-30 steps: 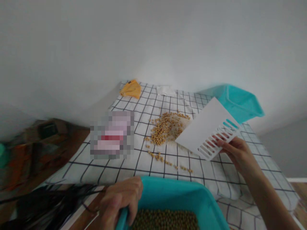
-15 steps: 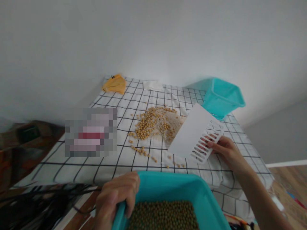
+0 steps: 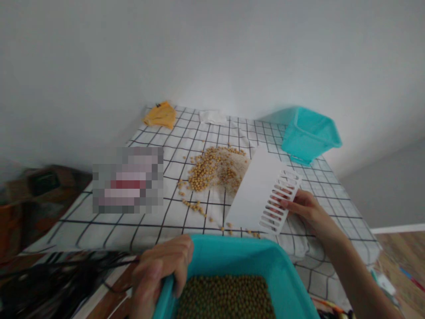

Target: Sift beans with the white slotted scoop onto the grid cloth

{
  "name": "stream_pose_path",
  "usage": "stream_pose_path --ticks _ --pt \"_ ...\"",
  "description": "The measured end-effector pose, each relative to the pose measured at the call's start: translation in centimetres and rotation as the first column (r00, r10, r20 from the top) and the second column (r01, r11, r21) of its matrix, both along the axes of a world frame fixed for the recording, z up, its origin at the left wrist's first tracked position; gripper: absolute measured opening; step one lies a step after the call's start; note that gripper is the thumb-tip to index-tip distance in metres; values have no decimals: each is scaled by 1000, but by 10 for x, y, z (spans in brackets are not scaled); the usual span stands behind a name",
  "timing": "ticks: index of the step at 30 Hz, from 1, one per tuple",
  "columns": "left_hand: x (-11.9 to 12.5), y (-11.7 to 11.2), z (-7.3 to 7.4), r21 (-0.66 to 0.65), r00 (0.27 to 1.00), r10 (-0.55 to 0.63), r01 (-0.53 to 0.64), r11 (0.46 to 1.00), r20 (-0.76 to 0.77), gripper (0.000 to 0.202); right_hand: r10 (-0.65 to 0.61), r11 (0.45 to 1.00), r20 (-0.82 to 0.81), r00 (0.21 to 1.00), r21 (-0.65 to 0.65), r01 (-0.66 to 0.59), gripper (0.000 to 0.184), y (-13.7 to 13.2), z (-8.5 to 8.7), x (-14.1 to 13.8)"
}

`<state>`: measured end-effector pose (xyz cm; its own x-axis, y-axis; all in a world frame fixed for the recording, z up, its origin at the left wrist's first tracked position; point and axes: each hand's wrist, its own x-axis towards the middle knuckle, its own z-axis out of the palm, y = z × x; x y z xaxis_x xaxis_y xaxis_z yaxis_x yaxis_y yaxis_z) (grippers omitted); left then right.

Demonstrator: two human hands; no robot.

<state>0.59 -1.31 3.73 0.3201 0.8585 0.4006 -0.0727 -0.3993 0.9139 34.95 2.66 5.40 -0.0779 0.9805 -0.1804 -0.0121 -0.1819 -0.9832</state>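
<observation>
My left hand (image 3: 166,266) is closed over the left rim of a teal plastic bin (image 3: 232,248) at the table's front edge. Small round green-brown beans (image 3: 229,294) cover the bin's floor. In my right hand (image 3: 303,206) is a flat white plastic board (image 3: 255,186) with a row of slots, gripped at its slotted edge and tilted over the cloth. Left of the board lies a pile of yellow soybeans (image 3: 199,177) and pale rice-like grains (image 3: 234,164). The board hides the pile's right side. Stray soybeans (image 3: 195,206) trail toward the bin.
A second teal bin (image 3: 308,135) stands at the back right corner. A yellow cloth (image 3: 161,115) and a folded white tissue (image 3: 212,117) lie along the back of the checked tablecloth (image 3: 149,226). A blurred-out packet (image 3: 128,181) is at left. Black cables (image 3: 66,270) hang below the table.
My right hand has moved the white board slightly left and toward the front, turning it a little. My left hand keeps its hold on the bin rim.
</observation>
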Motion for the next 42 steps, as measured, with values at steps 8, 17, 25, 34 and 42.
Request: stream_pose_path --ticks 8,17,25,34,42 --pt "3 1 -3 -27 999 17 -16 1000 46 65 8 1000 -9 1000 -30 -8 21 -3 -1 6" --pt "5 3 0 -25 999 13 -12 1000 31 66 65 997 -39 997 -34 -66 19 -2 -2 6" --pt "1 3 1 -7 1000 -13 13 1000 -15 65 184 981 54 981 -75 -180 22 9 2 14" --pt "5 0 3 10 1000 20 -20 1000 -5 66 219 970 80 973 -127 -208 23 17 10 18" --pt "0 2 3 34 999 4 -3 999 -43 65 227 960 37 973 -178 -217 22 12 8 13"
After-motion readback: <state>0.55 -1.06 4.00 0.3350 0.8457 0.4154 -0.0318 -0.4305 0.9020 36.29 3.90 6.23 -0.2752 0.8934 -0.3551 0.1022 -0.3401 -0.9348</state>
